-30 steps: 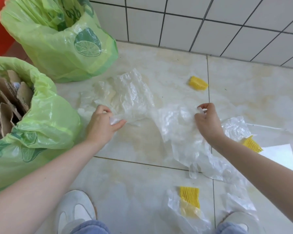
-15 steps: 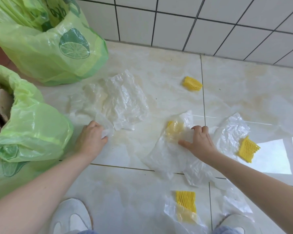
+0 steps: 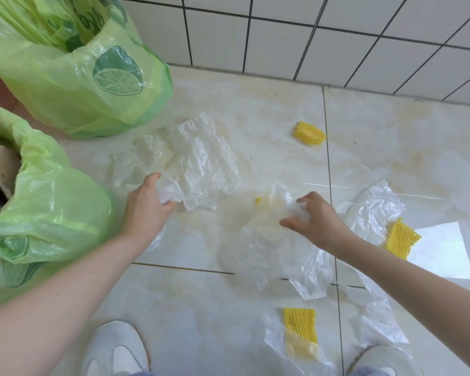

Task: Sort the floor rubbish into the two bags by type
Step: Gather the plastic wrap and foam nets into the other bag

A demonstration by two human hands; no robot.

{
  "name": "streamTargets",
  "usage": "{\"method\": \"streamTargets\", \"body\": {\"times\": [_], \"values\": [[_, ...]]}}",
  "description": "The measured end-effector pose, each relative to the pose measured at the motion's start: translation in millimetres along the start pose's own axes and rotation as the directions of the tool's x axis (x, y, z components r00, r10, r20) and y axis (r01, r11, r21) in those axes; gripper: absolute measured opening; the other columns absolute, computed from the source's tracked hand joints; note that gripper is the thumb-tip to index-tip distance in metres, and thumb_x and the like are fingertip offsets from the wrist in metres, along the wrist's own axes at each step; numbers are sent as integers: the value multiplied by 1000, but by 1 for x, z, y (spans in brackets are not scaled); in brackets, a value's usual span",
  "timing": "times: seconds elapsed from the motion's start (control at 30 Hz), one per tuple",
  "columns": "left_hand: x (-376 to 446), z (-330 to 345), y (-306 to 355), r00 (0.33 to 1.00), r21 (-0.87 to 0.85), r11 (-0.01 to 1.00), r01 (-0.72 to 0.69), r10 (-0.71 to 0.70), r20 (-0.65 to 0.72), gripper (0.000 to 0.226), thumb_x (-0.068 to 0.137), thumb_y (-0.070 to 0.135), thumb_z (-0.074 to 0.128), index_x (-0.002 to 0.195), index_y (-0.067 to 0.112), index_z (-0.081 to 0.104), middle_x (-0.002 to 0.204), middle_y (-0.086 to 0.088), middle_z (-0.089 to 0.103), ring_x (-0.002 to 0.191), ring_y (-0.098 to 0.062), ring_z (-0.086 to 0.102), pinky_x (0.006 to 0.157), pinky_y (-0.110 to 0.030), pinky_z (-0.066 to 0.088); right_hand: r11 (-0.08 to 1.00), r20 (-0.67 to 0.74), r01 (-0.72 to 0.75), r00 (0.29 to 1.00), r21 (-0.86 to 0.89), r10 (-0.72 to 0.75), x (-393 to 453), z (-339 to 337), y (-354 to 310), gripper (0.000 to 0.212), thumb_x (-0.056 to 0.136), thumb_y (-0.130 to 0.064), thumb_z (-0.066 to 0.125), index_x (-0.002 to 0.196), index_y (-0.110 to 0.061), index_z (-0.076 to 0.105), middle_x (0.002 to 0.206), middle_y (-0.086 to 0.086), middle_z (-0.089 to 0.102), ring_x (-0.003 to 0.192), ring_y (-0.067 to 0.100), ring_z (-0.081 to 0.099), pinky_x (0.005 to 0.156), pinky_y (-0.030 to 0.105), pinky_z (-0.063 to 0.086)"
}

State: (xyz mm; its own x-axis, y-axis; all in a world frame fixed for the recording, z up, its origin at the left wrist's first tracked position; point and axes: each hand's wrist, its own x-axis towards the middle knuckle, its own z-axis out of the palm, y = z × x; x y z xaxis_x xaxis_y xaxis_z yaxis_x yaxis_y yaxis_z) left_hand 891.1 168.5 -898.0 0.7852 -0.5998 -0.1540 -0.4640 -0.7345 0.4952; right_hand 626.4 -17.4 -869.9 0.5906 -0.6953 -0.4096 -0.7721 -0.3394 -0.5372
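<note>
Both grips are closed on clear film: a bunched corner of the crumpled plastic sheet [image 3: 198, 161] is pinched in the left hand [image 3: 147, 207], and a gathered fold of the second plastic sheet [image 3: 272, 248] is clamped in the right hand [image 3: 314, 221]. Both sheets are spread on the tiled floor [image 3: 391, 147], the first just in front of the far green bag [image 3: 73, 77], the second near the middle, with a scrap of yellow seen through it. Cardboard-like scraps are held in the near green bag [image 3: 46, 210] at the left edge. Yellow foam nets are scattered about: one [image 3: 309, 133] near the wall, one [image 3: 399, 238] beside another film piece, one [image 3: 300, 325] close to a shoe [image 3: 117, 351]. The film is judged very light, limp and slippery, so it is best taken at a bunched edge and balled up. The foam nets are judged soft and springy, easily pinched anywhere.
</note>
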Motion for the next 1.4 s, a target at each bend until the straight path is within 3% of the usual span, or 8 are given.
{"method": "streamTargets", "body": {"times": [0.1,0.4,0.67,0.93,1.03,1.2,1.3,1.4], "values": [[19,-4,-3,997,71,997,-1,7,-79,22,78,7,66,94,-8,64,95,-28,59,91,-43,56,79,-38,39,978,70,191,980,-83,-185,4,5,-1,36,78,-32,76,104,-11,61,111,-5,40,94,16,45,78,20,31],[65,-15,-15,993,227,967,119,-109,-55,37,89,12,58,121,-6,54,151,-13,26,127,-37,43,98,-45,41,844,184,251,966,-474,-183,24,22,1,39,89,-35,62,122,-18,50,140,9,24,117,30,36,96,36,44],[74,1,-22,993,327,945,16,-54,108,38,87,23,65,112,-6,60,133,-17,47,123,-34,47,99,-41,43,862,209,247,963,-443,-169,31,28,1,27,88,-32,62,110,-16,54,121,3,37,108,24,43,83,35,50],[59,-2,-11,997,521,851,-60,24,76,19,85,10,64,101,2,59,106,-19,60,104,-37,52,79,-43,45,955,213,224,960,-193,-182,34,28,-11,31,85,-11,56,69,-24,32,67,-4,39,67,26,46,54,27,33],[54,-1,-9,998,415,909,-44,23,57,23,83,10,65,102,-2,60,103,-23,62,100,-41,56,81,-44,45,985,154,174,973,-1,-172,36,19,-34,26,82,-12,61,90,-24,40,74,-1,50,68,25,48,54,22,37],[44,4,2,993,121,991,-58,70,-97,18,78,4,67,84,1,50,90,-26,58,87,-43,56,73,-44,40,953,97,138,981,270,-169,51,6,-77,76,79,-9,67,138,-28,22,93,12,57,76,28,57,69,33,51],[43,7,15,987,-23,994,-109,105,-122,25,76,1,69,88,6,47,92,-18,56,83,-36,53,67,-30,30,933,169,-3,984,359,-62,74,11,-92,89,77,-12,73,145,-26,17,113,16,57,97,31,61,83,41,55],[42,13,30,991,-52,991,-126,124,-43,35,76,3,71,103,5,50,108,-15,50,92,-35,53,77,-32,38,913,267,-141,963,382,38,94,21,-98,81,74,-14,76,142,-20,31,119,7,54,100,24,60,66,30,52]]}}
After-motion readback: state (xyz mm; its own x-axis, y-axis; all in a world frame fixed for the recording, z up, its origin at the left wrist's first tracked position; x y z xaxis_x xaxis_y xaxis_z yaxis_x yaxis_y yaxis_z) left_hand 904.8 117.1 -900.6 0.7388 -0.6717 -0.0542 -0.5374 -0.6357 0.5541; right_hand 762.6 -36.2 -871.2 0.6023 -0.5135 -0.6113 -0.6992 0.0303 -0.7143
